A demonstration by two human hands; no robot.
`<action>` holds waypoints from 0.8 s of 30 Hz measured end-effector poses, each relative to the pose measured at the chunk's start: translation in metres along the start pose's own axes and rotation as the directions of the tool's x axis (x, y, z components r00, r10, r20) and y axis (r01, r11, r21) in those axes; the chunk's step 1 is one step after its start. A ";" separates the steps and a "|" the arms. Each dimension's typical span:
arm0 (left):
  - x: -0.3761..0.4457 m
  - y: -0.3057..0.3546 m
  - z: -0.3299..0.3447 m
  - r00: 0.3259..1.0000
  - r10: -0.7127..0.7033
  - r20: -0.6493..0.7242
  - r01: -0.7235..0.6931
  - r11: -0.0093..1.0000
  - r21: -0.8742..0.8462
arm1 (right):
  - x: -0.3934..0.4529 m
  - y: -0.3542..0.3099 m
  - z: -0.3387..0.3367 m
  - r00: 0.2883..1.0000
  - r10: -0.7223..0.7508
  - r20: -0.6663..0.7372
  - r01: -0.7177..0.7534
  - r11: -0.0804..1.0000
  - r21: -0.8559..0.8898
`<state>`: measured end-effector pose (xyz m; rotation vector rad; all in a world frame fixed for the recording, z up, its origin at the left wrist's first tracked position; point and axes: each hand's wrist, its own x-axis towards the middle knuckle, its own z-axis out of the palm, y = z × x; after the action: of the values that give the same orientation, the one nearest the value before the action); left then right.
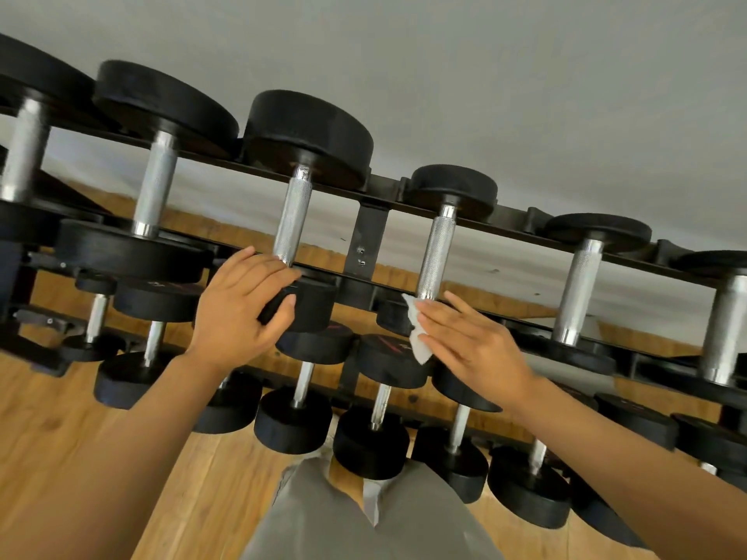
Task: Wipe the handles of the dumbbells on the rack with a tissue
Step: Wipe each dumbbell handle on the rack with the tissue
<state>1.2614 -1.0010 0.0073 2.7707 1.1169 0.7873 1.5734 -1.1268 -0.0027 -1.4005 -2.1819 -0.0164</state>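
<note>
A black metal rack (370, 228) stands on a wooden floor (52, 434) against a grey wall, with rails running from the left edge down toward the right. Its upper tier carries a row of dumbbells (293, 214) with black round heads and knurled silver handles, larger at the left end. The lower tier holds a row of smaller dumbbells (374, 402), set close side by side.
</note>
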 end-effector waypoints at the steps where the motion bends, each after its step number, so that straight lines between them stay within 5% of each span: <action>1: 0.000 0.001 0.000 1.000 0.000 -0.002 0.000 1.000 0.002 | 0.010 -0.006 0.008 1.000 -0.001 0.004 0.001 1.000 0.000; 6: 0.000 0.001 0.000 1.000 0.002 -0.017 -0.002 1.000 0.015 | 0.028 -0.014 0.020 0.992 -0.022 0.124 0.023 1.000 -0.007; 11: 0.000 0.004 0.000 1.000 -0.016 -0.022 0.017 0.999 0.030 | -0.011 0.015 -0.010 0.998 0.024 0.054 -0.029 0.994 0.104; 17: 0.001 0.006 0.001 0.998 -0.035 -0.046 0.037 0.999 0.036 | 0.040 0.044 -0.013 0.996 0.027 0.081 -0.036 0.993 0.114; 24: 0.001 0.008 0.001 0.997 -0.049 -0.060 0.052 0.998 0.047 | 0.075 0.080 -0.004 0.927 -0.286 0.243 0.326 0.934 -0.144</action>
<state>1.2674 -1.0057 0.0090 2.7631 1.2275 0.8533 1.6196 -1.0286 0.0124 -1.1838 -2.6252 -0.1902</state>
